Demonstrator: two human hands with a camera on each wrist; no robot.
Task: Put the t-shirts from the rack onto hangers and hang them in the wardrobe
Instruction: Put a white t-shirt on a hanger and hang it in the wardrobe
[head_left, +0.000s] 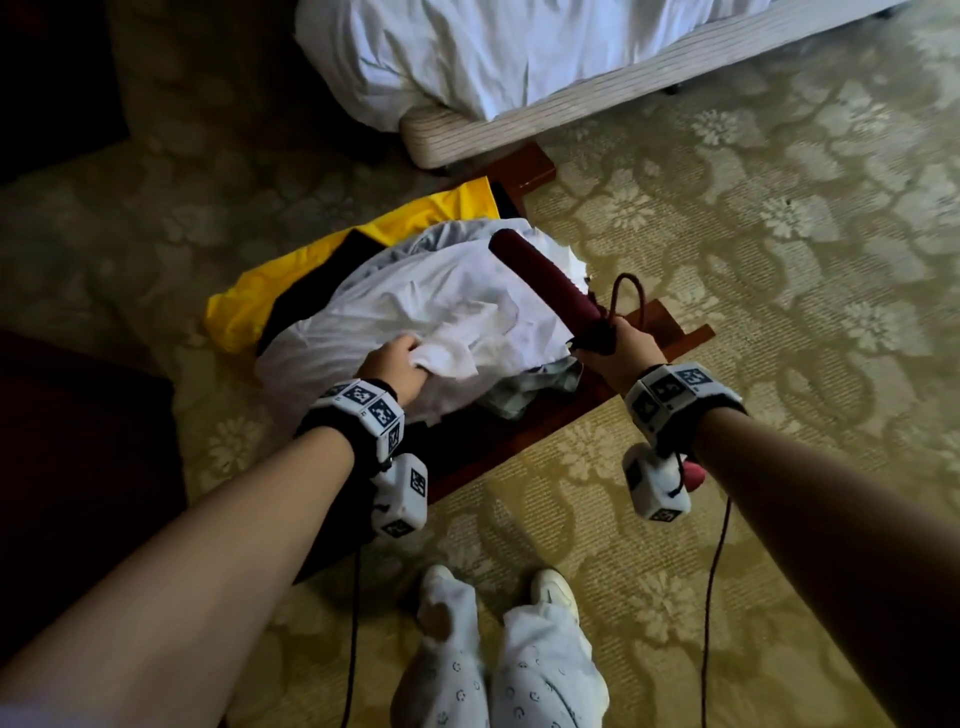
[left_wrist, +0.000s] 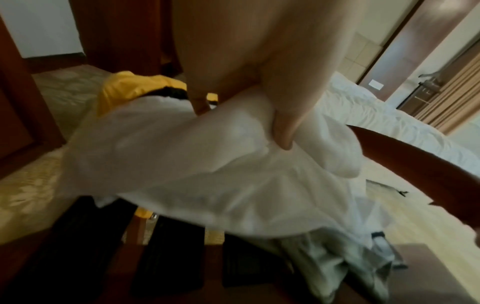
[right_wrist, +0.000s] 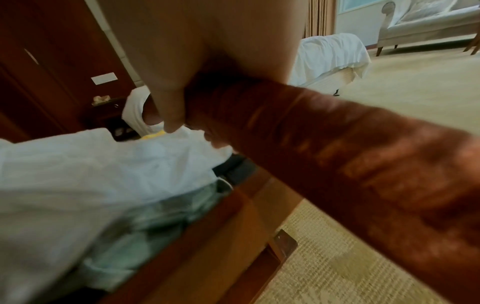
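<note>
Standing over the low dark-wood luggage rack (head_left: 524, 431), the person is gathering the crumpled white cotton t-shirt (head_left: 441, 306) that is lying on top of the pile there. The left hand (head_left: 397, 366) is bunching a fold of that shirt at its near edge, fingers (left_wrist: 283, 127) curled into the cloth. The right hand (head_left: 613, 353) is clamping around the middle of a dark maroon padded hanger (head_left: 545, 283), whose thin hook (head_left: 631, 301) is looping up just beyond the knuckles; one arm of the hanger is lying across the right side of the shirt. Under the white shirt a pale grey-green garment (head_left: 535, 387) is showing at the near right, and a bright yellow garment (head_left: 332, 260) is spreading out to the far left.

This looks like the pick-up stage: shirt taken, hanger ready, nothing threaded yet. Next the person will probably need to lift the shirt clear of the pile, find its neck opening, and feed a hanger arm through. The wardrobe is not in the head view.
</note>
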